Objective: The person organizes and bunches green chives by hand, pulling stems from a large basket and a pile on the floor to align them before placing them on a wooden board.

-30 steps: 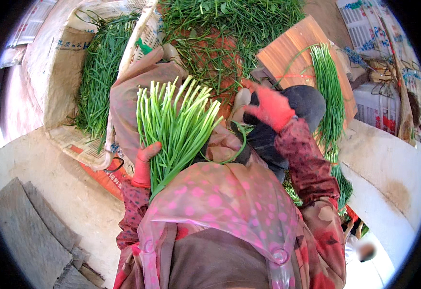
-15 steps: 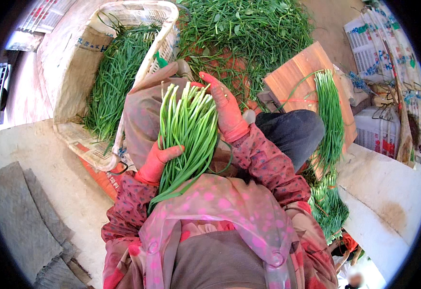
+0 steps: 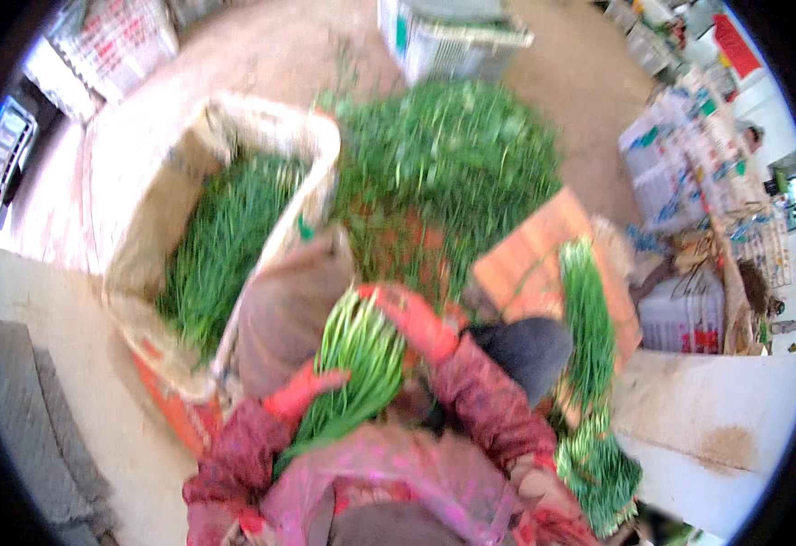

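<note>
A thick bunch of chives [image 3: 362, 364] rests in my lap, pale stem ends pointing away from me and green leaves trailing back toward my apron. My left hand [image 3: 305, 389], in a red glove, is closed round its left side, thumb across the stems. Over the pale ends at the upper right lies my right hand [image 3: 416, 323], also red-gloved, its fingers stretched out against them. Motion blur softens the fingertips. Another chive bunch [image 3: 587, 318] lies on a wooden board [image 3: 516, 246] to the right.
A white basket [image 3: 325, 155] lined with sacking and holding chives stands on the left. Beyond my knees spreads a loose heap of greens [image 3: 453, 146]. More bunches [image 3: 598, 469] sit at the lower right. A pale crate [image 3: 462, 50] stands at the back; stacked crates [image 3: 680, 309] line the right.
My view has tilted up, bringing the back crate into sight and shifting my surroundings lower. My right hand's fingers, raised beside the stem ends before, now lie across them. My left hand keeps its hold.
</note>
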`<state>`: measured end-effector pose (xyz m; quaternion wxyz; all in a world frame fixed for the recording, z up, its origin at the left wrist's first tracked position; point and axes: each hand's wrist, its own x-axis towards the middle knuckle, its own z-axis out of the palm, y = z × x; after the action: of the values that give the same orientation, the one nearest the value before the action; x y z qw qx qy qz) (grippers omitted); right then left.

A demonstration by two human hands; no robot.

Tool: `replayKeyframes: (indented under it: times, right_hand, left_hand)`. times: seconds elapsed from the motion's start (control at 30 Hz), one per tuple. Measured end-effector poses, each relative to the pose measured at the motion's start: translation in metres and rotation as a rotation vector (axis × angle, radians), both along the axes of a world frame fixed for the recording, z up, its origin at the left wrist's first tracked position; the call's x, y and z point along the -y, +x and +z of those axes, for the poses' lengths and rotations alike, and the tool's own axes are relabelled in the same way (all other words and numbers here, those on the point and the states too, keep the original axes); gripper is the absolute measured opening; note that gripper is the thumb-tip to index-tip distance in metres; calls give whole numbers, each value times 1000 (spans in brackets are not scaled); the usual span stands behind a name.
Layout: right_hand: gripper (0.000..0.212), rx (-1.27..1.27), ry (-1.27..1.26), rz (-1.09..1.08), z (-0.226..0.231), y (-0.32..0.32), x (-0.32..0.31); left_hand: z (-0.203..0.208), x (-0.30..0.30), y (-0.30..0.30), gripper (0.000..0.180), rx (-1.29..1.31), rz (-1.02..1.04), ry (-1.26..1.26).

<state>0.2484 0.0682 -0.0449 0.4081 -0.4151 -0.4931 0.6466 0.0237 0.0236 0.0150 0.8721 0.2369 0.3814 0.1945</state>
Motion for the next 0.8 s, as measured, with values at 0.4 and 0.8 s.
replayKeyframes:
  times: [0.4, 0.8]
  right_hand:
    - [47, 349, 136, 152, 8, 3, -5]
    - [40, -151, -535, -308, -24, 85, 72]
  left_hand:
    - [-2, 2, -6, 56, 44, -42, -172]
    - [3, 0, -38, 54, -30, 174, -268]
